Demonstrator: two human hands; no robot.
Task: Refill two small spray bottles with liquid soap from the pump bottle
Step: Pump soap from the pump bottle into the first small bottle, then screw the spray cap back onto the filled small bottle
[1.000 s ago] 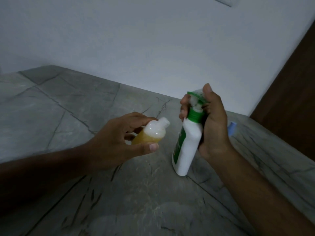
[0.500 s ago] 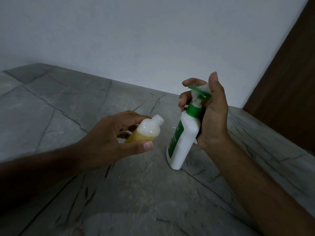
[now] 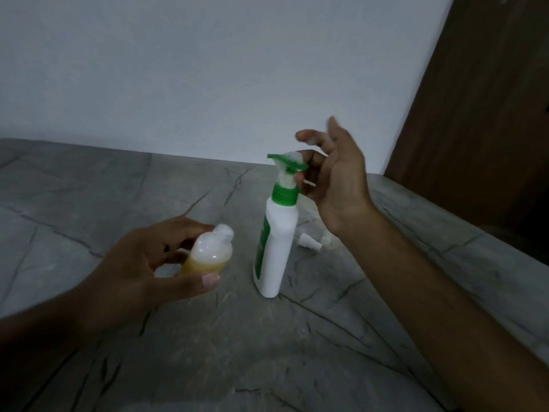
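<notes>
Head view, left hand: fingers wrapped around the small spray bottle, uncapped, tilted, part full of yellow soap
Right hand: fingers spread, holding nothing, just behind the pump head
Pump bottle: leaning on the stone counter, between both hands
Spray cap: lying on the counter behind the pump bottle

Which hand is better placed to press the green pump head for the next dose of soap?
The right hand, probably. It is open beside the pump head, while the left hand holds the small bottle, with its open neck near the spout.
</notes>
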